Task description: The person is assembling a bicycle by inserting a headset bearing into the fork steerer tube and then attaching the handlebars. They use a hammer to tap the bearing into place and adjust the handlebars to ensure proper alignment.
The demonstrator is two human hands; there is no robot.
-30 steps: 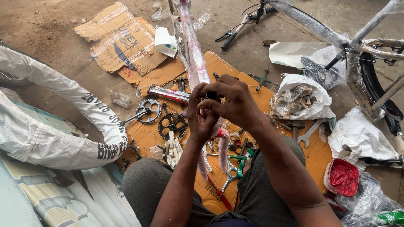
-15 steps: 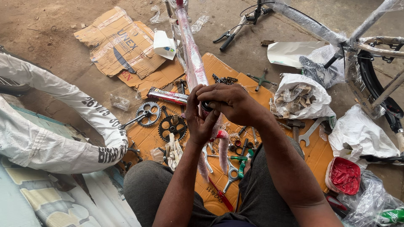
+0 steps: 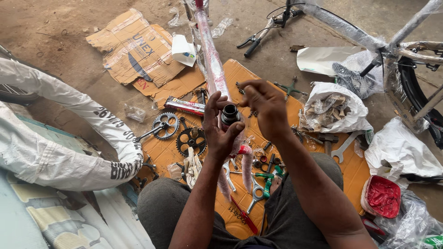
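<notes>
Left hand (image 3: pixel 220 131) cups a short dark metal tube end (image 3: pixel 230 114), fingers wrapped up one side and thumb on the other, open bore facing up. Looks like the end of the plastic-wrapped pink bicycle frame tube (image 3: pixel 211 60) that runs away from the person across the floor. Right hand (image 3: pixel 264 108) sits just above and to the right of the bore, fingers bunched; whether it pinches a small part I can't tell, nothing visible between the fingertips.

Handling judgement: the tube end is rigid steel, won't deform under grip. The frame behind it is long, so weight hangs off the far end and wants to lever down; support close to the shell as the left hand does. The plastic wrap on the tube is likely slick, so bare metal at the end is the better hold. The bore may be greasy, so expect slip at the rim.

Around it: orange cardboard sheet (image 3: pixel 240 74) under everything. Two chainrings with cranks (image 3: pixel 184 133) left of the hands. Spanner (image 3: pixel 344 147) and white bag of parts (image 3: pixel 334 108) to the right. Green-handled tools (image 3: pixel 267 182) and loose small hardware just below the hands. Red tub of grease (image 3: pixel 382 196) at lower right. White-wrapped tyre (image 3: pixel 69 138) on the left.
</notes>
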